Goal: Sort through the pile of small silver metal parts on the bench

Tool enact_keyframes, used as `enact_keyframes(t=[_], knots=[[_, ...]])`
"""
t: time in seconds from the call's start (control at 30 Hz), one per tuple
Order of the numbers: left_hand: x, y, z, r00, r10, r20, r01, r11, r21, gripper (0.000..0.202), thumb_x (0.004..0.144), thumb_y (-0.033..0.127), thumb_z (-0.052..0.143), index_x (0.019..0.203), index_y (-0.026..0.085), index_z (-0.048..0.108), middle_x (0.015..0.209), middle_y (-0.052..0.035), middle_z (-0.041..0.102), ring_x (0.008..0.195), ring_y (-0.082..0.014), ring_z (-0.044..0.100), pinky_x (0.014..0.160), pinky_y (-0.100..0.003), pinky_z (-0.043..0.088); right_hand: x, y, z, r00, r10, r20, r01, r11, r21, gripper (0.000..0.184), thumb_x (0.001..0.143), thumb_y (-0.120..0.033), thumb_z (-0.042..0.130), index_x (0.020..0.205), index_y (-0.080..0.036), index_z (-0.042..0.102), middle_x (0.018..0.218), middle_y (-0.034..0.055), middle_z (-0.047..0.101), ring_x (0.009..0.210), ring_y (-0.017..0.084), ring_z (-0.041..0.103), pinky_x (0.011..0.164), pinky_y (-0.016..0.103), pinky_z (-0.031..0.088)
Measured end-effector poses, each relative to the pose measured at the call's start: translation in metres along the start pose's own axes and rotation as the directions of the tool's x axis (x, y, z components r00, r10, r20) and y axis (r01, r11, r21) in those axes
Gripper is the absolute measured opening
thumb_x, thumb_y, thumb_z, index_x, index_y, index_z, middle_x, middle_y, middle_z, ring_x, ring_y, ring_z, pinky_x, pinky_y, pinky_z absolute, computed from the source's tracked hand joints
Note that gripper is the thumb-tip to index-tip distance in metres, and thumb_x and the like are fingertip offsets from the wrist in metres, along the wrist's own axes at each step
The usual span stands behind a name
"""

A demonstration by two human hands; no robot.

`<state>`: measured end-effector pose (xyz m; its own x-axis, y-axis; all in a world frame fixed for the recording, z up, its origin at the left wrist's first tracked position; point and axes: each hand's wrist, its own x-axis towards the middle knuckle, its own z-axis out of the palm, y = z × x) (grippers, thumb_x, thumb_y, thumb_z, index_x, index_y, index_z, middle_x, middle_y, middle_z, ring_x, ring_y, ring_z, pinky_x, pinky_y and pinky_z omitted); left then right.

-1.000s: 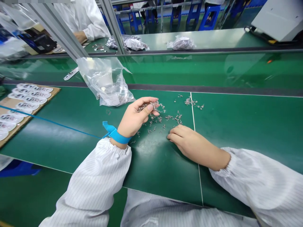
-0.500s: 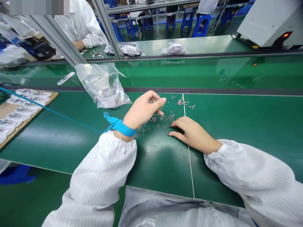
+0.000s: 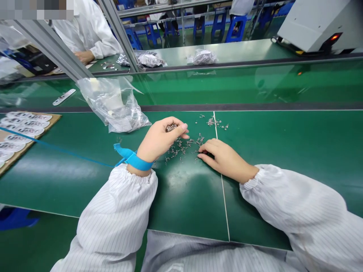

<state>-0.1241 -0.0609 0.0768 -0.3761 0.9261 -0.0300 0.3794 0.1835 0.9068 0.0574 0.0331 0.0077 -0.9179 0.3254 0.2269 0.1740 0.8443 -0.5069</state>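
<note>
Across the green desk [image 3: 70,181], small metal parts [image 3: 183,148] lay scattered between the hands, with a smaller patch at 1 o'clock from them beside a white seam line [image 3: 219,158]. The left hand [image 3: 159,141], wearing a blue wrist strap [image 3: 136,161], was curled around a small clump of parts [image 3: 171,128], gripped narrowly between thumb and fingers. The right hand [image 3: 224,160] lay open on the desk at the scatter's 3 o'clock edge, with nothing visibly held. The parts pointed every way, showing no shared long axis; each was too small to read. Risk noted: a loosened grip could drop the clump, and the right sleeve [image 3: 292,204] could sweep loose parts across the seam. A clear plastic bag [image 3: 115,109] sat at 10 o'clock.
</note>
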Motion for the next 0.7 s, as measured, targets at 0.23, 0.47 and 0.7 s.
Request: enact_keyframes(t=[0.23,0.47,0.7], knots=[[0.003,-0.006,0.001,1.0,0.003,-0.011,-0.006,0.968,-0.249,0.02,0.08,0.036,0.064,0.09,0.02,0.06,0.098,-0.0052,0.067,0.081,-0.0147,0.065,0.04,-0.015,0.034,0.011,-0.005,0.007,1.0,-0.005,-0.028,0.003,0.996,-0.085,0.011,0.09,-0.021,0.051,0.084,-0.015,0.058,0.083,0.0044,0.06,0.08,0.019,0.052,0.075,0.033,0.043],[0.0,-0.002,0.003,0.999,-0.03,0.043,0.039,0.975,-0.219,0.021,0.088,0.025,0.053,0.107,0.017,0.055,0.111,-0.0074,0.064,0.088,-0.0148,0.068,0.065,-0.02,0.056,0.007,-0.007,0.004,0.997,0.007,-0.079,-0.007,1.0,0.006,0.01,0.09,-0.021,0.05,0.087,-0.016,0.058,0.081,0.0032,0.06,0.076,0.016,0.051,0.072,0.03,0.042],[0.003,-0.006,-0.008,0.984,0.079,-0.161,-0.023,0.946,0.324,0.031,0.091,0.048,0.039,0.082,0.021,0.052,0.064,0.0017,0.064,0.042,-0.0093,0.057,0.035,-0.018,0.039,0.01,-0.007,0.005,0.999,0.031,-0.044,-0.029,0.999,0.036,0.012,0.09,-0.02,0.049,0.085,-0.016,0.059,0.08,0.0024,0.061,0.075,0.015,0.053,0.07,0.028,0.042]])
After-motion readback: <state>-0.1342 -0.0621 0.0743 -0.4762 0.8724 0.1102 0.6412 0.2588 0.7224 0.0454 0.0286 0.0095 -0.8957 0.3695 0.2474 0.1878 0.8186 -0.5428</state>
